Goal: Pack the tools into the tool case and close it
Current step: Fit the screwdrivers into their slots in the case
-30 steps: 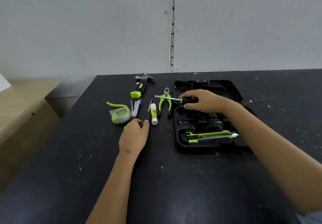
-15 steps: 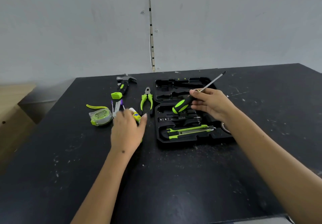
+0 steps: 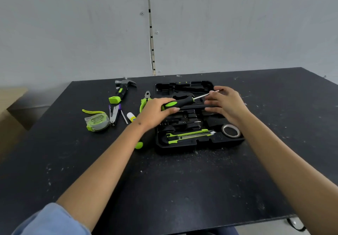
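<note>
Over the open tool case (image 3: 199,143), which sat toward the table's (image 3: 164,189) far edge, both hands held the screwdriver (image 3: 180,103) level. Its long axis ran left to right, handle leftward, steel tip rightward and slightly toward the far edge. The left hand (image 3: 157,111) gripped the handle; the right hand (image 3: 225,105) pinched the shaft near the tip. A utility knife (image 3: 188,135) lay in the case's near slot.

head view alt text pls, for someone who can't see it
Two hands hold a screwdriver level over an open black tool case on a black table: left hand on the handle, right hand at the shaft tip. Hammer, pliers and tape measure lie to the case's left.
</note>
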